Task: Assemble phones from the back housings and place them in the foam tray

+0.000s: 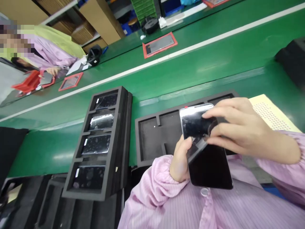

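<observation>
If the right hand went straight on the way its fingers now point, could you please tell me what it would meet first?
Most likely the phone, just under the right hand; past it, perhaps the left hand, though one view leaves depth unclear.

"Left hand [180, 160] sits low, thumb [186, 147] angled up and rightward, its other fingers hidden from us!"

"And the right hand [241, 122]?"

"Higher, back facing up, fingers [222, 113] bent and a little spread, tips pointing left, close to that thumb!"

"Arms?"

"Right wrist [287, 148] shows bare, level with the left thumb; left forearm [154, 187] slants up from below!"
</observation>
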{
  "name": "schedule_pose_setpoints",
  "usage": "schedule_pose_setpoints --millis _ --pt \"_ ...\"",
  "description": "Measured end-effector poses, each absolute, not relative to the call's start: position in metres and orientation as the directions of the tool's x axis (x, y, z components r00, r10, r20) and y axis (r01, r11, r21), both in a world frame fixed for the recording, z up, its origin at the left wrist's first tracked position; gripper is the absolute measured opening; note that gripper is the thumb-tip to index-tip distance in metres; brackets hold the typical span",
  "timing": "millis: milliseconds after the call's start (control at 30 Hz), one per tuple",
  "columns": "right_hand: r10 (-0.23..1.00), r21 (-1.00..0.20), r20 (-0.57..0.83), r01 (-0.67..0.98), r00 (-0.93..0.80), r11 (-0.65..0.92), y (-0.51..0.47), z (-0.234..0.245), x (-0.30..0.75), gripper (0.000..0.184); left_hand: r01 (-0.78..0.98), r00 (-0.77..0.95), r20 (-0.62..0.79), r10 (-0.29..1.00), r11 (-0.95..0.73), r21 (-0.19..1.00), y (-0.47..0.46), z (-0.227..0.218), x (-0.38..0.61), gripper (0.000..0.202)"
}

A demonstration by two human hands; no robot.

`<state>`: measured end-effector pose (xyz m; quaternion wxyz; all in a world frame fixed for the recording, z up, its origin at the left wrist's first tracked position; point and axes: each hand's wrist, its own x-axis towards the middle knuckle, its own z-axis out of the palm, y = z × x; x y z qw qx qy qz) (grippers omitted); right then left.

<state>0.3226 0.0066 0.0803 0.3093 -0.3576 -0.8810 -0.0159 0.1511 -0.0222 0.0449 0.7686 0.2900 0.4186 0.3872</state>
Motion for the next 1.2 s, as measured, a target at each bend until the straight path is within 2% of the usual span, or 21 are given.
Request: schedule_pose_setpoints --millis 100,167,200,267,333,367,433,467,533,600,667,767,900,1000,1067,1133,1200 --pt "0.752 -0.375 0.580 0.716 -0.314 0.588 0.009 0.070 0.314 0.036 -0.461 0.375 -0.452 0.809 0.586 0.667 -0.022 0.041 0.153 0.042" --pt "0.825 -0.555 0.552 0.686 -0.120 0.471 0.005 0.064 0.311 0.031 -0.522 0.369 -0.501 0.783 0.620 0.585 -0.023 0.038 0.153 0.041" --pt "0.882 -0.668 0.468 0.636 -0.044 0.386 0.001 0.062 0.309 0.028 -0.547 0.350 -0.521 0.778 0.622 0.561 -0.023 0.037 0.153 0.042" --pt "0.988 -0.846 0.154 0.515 -0.015 0.140 -0.008 0.058 0.308 0.027 -0.589 0.308 -0.537 0.785 0.600 0.540 -0.024 0.035 0.152 0.048" --pt "0.978 -0.889 -0.177 0.445 -0.112 -0.110 -0.017 0.056 0.308 0.031 -0.618 0.280 -0.530 0.800 0.573 0.539 -0.024 0.032 0.153 0.057" --pt "0.953 -0.888 -0.265 0.421 -0.148 -0.182 -0.020 0.056 0.310 0.033 -0.621 0.273 -0.532 0.801 0.570 0.539 -0.024 0.030 0.152 0.060" --pt "0.940 -0.905 -0.311 0.345 -0.139 -0.249 -0.023 0.057 0.319 0.036 -0.610 0.250 -0.561 0.790 0.578 0.542 -0.024 0.027 0.152 0.057" --pt "0.951 -0.918 -0.296 0.300 -0.085 -0.259 -0.023 0.057 0.326 0.037 -0.601 0.234 -0.581 0.780 0.585 0.544 -0.023 0.025 0.151 0.053" --pt "0.965 -0.927 -0.219 0.277 0.143 -0.252 -0.019 0.052 0.347 0.040 -0.586 0.205 -0.621 0.757 0.603 0.541 -0.023 0.023 0.149 0.047" --pt "0.912 -0.896 -0.078 0.373 0.404 -0.242 -0.013 0.040 0.372 0.040 -0.578 0.200 -0.644 0.738 0.620 0.531 -0.023 0.023 0.145 0.044" --pt "0.869 -0.802 0.088 0.551 0.488 -0.229 -0.007 0.021 0.394 0.038 -0.565 0.226 -0.642 0.732 0.636 0.526 -0.023 0.025 0.142 0.042" --pt "0.910 -0.617 0.223 0.773 0.350 -0.146 0.001 -0.007 0.410 0.033 -0.543 0.316 -0.591 0.743 0.652 0.529 -0.025 0.029 0.142 0.039" --pt "0.903 -0.488 0.384 0.873 0.195 0.019 0.004 -0.009 0.392 0.032 -0.484 0.401 -0.535 0.744 0.667 0.566 -0.029 0.035 0.151 0.036" --pt "0.876 -0.544 0.483 0.782 -0.003 0.303 0.010 0.023 0.366 0.027 -0.402 0.436 -0.529 0.728 0.683 0.609 -0.032 0.039 0.157 0.041" --pt "0.869 -0.609 0.457 0.645 -0.188 0.461 0.017 0.048 0.350 0.023 -0.354 0.456 -0.528 0.716 0.690 0.631 -0.034 0.041 0.160 0.044" --pt "0.790 -0.550 0.510 0.577 -0.341 0.604 0.022 0.066 0.339 0.021 -0.333 0.472 -0.524 0.709 0.694 0.638 -0.035 0.042 0.160 0.046" --pt "0.693 -0.428 0.597 0.569 -0.404 0.702 0.021 0.076 0.333 0.019 -0.346 0.473 -0.508 0.719 0.682 0.644 -0.036 0.043 0.158 0.045"
